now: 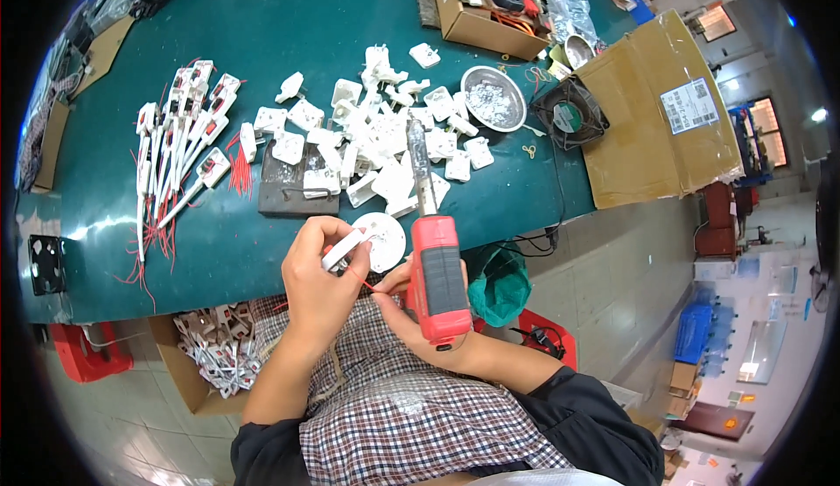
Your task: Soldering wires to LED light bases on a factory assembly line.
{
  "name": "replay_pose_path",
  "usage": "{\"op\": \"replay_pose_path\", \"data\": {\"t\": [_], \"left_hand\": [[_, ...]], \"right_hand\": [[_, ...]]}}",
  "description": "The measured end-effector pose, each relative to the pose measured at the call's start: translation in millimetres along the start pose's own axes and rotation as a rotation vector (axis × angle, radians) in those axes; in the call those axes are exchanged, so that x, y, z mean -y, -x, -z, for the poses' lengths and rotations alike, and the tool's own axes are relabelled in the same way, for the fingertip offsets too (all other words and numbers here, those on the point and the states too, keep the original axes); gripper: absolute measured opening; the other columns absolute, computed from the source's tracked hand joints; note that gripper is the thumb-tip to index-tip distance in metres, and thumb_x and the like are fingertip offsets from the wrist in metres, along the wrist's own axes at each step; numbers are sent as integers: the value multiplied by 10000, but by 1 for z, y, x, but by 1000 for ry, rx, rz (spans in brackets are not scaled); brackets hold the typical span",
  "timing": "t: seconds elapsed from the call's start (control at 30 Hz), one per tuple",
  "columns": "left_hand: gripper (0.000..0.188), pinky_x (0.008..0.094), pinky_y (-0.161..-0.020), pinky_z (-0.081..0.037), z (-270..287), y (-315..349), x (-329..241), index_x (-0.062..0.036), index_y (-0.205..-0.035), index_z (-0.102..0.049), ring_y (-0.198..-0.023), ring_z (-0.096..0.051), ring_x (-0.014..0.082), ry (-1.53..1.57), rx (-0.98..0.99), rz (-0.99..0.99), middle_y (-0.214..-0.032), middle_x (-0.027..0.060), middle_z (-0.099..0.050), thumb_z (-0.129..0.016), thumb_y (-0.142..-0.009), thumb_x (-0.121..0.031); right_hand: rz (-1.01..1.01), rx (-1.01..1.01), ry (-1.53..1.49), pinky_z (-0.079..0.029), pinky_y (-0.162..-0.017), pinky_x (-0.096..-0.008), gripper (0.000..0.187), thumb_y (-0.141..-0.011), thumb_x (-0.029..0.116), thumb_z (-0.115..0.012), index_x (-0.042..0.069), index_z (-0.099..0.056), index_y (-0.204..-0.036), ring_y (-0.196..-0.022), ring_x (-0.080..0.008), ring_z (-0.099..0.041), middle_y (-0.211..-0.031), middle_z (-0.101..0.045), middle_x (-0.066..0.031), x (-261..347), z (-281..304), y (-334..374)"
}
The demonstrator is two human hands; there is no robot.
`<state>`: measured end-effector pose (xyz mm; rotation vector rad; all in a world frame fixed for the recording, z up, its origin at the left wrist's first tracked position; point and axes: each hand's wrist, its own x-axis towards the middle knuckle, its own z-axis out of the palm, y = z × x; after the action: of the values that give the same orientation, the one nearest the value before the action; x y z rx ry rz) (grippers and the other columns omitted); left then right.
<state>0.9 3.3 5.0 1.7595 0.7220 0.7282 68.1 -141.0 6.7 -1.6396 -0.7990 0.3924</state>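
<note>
My left hand (317,267) is closed around a white plastic strip-shaped piece (343,250), held just above the table's near edge. A thin red wire (367,286) runs from its fingers to those of my right hand (404,315). A red and black soldering gun (440,267) is in my right hand, its long metal barrel pointing away over the table. Beyond my left fingers lies a round white disc (386,243), partly covered. Many white plug-like housings (385,136) are heaped past it, some on a dark block (284,190). The gun hides part of my right hand.
White sticks with red wires (179,127) lie at left, beside a red wire bundle (239,171). A metal bowl (493,99), small fan (570,111) and cardboard box (656,110) stand at right. Below the edge are a box of finished-looking pieces (219,346) and a green bag (500,286).
</note>
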Motion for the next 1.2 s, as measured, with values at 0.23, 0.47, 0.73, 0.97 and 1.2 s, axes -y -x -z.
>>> {"op": "replay_pose_path", "data": {"t": [0.23,0.47,0.73,0.97,1.2], "left_hand": [[472,392,-934,-493,20,-15,-11,-15,-1174,-571,-1101,-594,313,50,263,-151,-1222,164,-535,-727,-728,-26],[309,427,-969,-500,14,-7,-12,-124,-1180,-670,-1141,-590,328,-32,147,-259,-1309,186,-500,-556,-954,53],[195,418,-934,-517,9,-6,-12,-47,-1077,-679,-1155,-600,341,-45,153,-222,-1311,191,-502,-542,-971,43],[165,402,-898,-556,9,-8,-17,-34,-1101,-663,-1126,-638,331,13,161,-201,-1313,183,-490,-521,-1022,-9],[123,380,-863,-568,10,-5,-17,-41,-1051,-682,-1138,-639,325,19,164,-198,-1317,182,-498,-601,-969,2]], "right_hand": [[144,-32,92,-542,-744,-313,551,-806,-98,-757,20,-427,-1231,-829,-197,-678,-978,-644,-108,-7,30,-32],[267,52,247,-575,-766,-307,578,-826,-146,-716,7,-390,-1279,-897,-199,-705,-1022,-628,-127,-5,37,-45],[229,133,112,-604,-796,-316,663,-807,-141,-743,-9,-345,-1320,-942,-222,-723,-1016,-639,-139,0,28,-40],[185,121,132,-616,-786,-325,649,-807,-149,-750,3,-347,-1292,-971,-229,-720,-1038,-625,-154,-1,24,-40],[97,110,163,-584,-741,-303,582,-834,-169,-693,12,-353,-1270,-912,-196,-704,-1050,-626,-145,-1,26,-37]]}}
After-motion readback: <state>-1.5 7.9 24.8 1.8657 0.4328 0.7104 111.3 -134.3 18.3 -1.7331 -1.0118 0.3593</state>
